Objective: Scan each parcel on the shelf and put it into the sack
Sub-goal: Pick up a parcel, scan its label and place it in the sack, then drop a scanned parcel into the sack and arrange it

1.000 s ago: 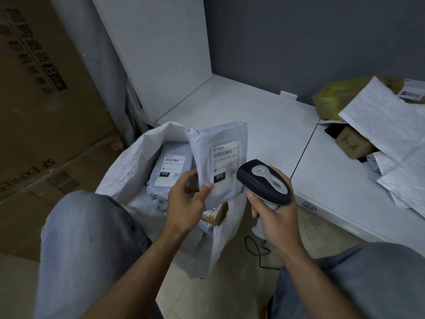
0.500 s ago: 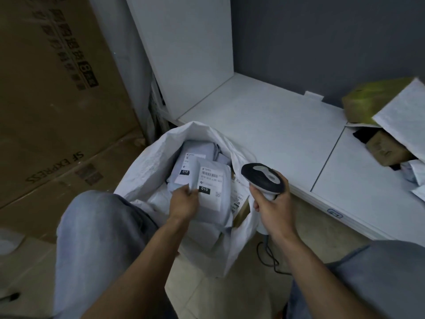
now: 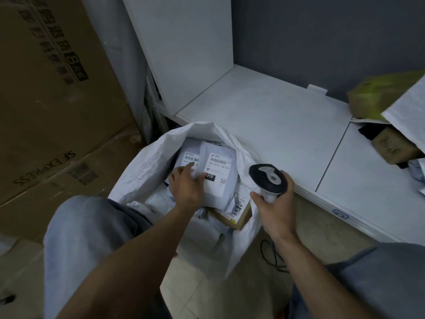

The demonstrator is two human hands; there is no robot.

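Observation:
A white woven sack (image 3: 147,162) stands open on the floor between my knees, against the shelf's front edge. Inside it lies a grey mailer parcel (image 3: 220,180), label up, beside a second labelled grey mailer (image 3: 187,156) and over a small cardboard box (image 3: 232,219). My left hand (image 3: 186,187) is inside the sack with the thumb on the first mailer's left edge and the index finger stretched flat onto the second one. My right hand (image 3: 273,208) grips a black and white barcode scanner (image 3: 266,178) just right of the sack's mouth.
The white shelf (image 3: 276,125) runs behind the sack. At its right end lie a yellow-green parcel (image 3: 377,95), a white mailer (image 3: 409,111) and a brown box (image 3: 391,146). Large cardboard cartons (image 3: 46,88) fill the left. The scanner's cable (image 3: 273,259) trails on the floor.
My left hand has lowered the grey mailer from in front of the scanner into the sack, where it now lies flat. The scanner stays beside the sack.

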